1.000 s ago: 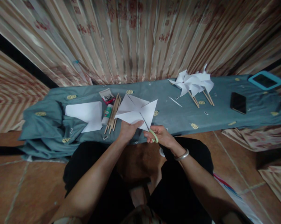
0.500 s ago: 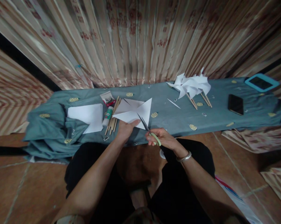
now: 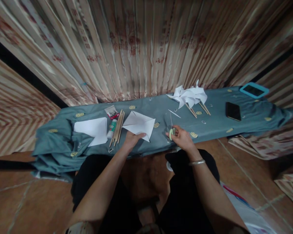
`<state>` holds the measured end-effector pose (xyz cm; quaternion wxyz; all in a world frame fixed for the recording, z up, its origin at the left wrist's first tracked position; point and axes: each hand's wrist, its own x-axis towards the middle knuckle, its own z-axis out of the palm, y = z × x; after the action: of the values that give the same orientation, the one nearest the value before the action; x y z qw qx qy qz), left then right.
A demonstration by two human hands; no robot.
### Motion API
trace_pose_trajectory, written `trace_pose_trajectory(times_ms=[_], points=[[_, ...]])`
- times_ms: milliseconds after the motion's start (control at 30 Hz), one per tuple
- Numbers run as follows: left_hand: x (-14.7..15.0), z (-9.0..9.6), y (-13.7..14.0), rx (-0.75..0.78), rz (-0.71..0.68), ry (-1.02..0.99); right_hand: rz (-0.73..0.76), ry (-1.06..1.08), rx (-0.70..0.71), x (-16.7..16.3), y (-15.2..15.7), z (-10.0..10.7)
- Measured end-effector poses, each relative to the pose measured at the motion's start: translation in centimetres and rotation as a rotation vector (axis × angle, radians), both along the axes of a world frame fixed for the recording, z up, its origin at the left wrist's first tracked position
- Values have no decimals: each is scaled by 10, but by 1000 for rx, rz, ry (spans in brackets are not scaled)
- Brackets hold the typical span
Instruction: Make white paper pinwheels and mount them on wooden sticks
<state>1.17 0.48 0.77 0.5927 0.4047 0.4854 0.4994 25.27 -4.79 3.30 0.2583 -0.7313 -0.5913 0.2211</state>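
My left hand (image 3: 133, 139) pinches the lower edge of a white sheet of paper (image 3: 140, 123), which has slits cut in from its corners. To the right, apart from the paper, my right hand (image 3: 181, 137) is closed around the green handles of a pair of scissors (image 3: 171, 132). Their blades point away from me and look blurred. Beyond the blades lies a thin white paper strip (image 3: 174, 113). Just left of the held paper is a bundle of wooden sticks (image 3: 117, 128), beside a glue stick (image 3: 112, 129).
White paper pinwheels (image 3: 189, 96) on sticks lie at the back right. Farther right are a dark phone (image 3: 233, 111) and a blue-framed tablet (image 3: 254, 90). A paper stack (image 3: 94, 130) and a small red-and-white box of pins (image 3: 111, 112) are on the cloth (image 3: 146, 151) at left.
My right hand has drawn the scissors out of the paper and off to the right. The paper stays in my left hand, turned a little. The camera view has shifted slightly.
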Motion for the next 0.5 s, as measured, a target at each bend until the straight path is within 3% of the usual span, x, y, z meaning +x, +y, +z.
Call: trace_pose_trajectory(times_ms=[200,500], points=[[-5,2,-9,-57,-29,-104,-56,-333,-44,-21,13,4],[-22,4,-38,-69,10,-143,-37,-456,-74,-39,31,9]])
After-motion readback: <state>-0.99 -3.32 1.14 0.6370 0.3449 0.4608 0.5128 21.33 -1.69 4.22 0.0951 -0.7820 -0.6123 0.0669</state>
